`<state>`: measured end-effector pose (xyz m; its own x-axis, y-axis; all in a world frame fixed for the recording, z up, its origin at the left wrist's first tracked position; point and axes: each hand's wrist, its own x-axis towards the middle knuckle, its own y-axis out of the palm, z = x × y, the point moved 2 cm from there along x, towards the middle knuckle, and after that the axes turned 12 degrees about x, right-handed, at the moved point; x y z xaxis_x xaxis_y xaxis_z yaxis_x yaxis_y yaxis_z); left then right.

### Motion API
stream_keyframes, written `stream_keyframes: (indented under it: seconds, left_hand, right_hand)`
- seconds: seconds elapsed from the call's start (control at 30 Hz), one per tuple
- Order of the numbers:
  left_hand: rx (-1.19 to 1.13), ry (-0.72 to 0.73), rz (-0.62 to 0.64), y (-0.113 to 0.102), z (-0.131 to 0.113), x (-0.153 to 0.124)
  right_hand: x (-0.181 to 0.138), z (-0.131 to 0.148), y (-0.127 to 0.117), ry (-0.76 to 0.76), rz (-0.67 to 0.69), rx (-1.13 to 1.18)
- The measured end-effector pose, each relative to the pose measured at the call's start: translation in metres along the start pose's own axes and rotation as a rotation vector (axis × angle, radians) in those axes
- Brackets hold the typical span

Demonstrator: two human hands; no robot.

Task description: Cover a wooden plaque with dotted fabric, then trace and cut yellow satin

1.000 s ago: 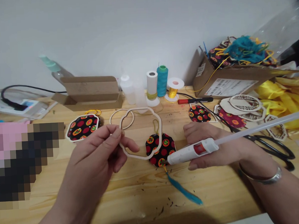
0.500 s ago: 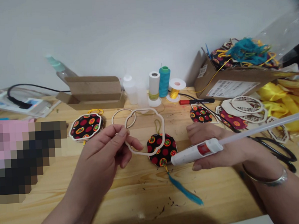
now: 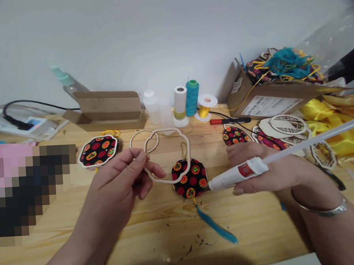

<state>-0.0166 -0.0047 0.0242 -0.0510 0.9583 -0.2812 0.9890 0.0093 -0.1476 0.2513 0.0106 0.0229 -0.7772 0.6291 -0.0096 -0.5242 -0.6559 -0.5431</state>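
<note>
Pinching a lobed wooden frame (image 3: 167,154) between thumb and fingers, the left hand (image 3: 120,183) lifts it above the tasselled fabric ornament (image 3: 190,178) on the wooden table (image 3: 158,224); the right hand (image 3: 265,171) grasps a glue gun (image 3: 237,175).

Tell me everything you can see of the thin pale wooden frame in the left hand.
The thin pale wooden frame is a flat, lobed outline with an open centre, unpainted and whole. The left hand pinches its left edge between thumb and forefinger, raised over the wooden table. Its lower right corner overlaps the black flower-print fabric disc in view; contact cannot be told.
</note>
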Motion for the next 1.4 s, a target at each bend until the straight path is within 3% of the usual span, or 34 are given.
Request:
stream_keyframes:
  seconds: [0.27, 0.47, 0.63, 0.73, 0.83, 0.93, 1.2, 1.4]
  left_hand:
    - [-0.030, 0.014, 0.025, -0.002, 0.003, 0.002]
    - [-0.044, 0.019, 0.005, -0.007, 0.011, 0.009]
    - [-0.103, -0.001, -0.045, -0.007, 0.017, 0.018]
    - [-0.164, -0.005, -0.078, -0.008, 0.020, 0.023]
    - [-0.195, -0.036, -0.068, -0.007, 0.020, 0.025]
    - [-0.207, -0.035, -0.058, -0.006, 0.019, 0.025]
    - [-0.147, 0.002, -0.002, -0.005, 0.022, 0.026]
    - [-0.024, 0.012, 0.080, -0.003, 0.026, 0.027]
  right_hand:
    - [-0.007, 0.006, -0.019, -0.053, -0.043, 0.029]
    - [-0.013, 0.008, -0.031, -0.125, -0.242, 0.054]
    - [-0.012, 0.003, -0.034, -0.090, -0.322, 0.044]
    - [-0.009, 0.000, -0.037, 0.022, -0.397, -0.064]
    - [-0.006, -0.008, -0.041, 0.199, -0.364, -0.269]
    - [-0.004, -0.021, -0.045, 0.265, -0.302, -0.437]
    - [-0.004, -0.040, -0.042, 0.206, -0.143, -0.461]
    - [-0.015, -0.044, -0.038, 0.172, -0.187, -0.461]
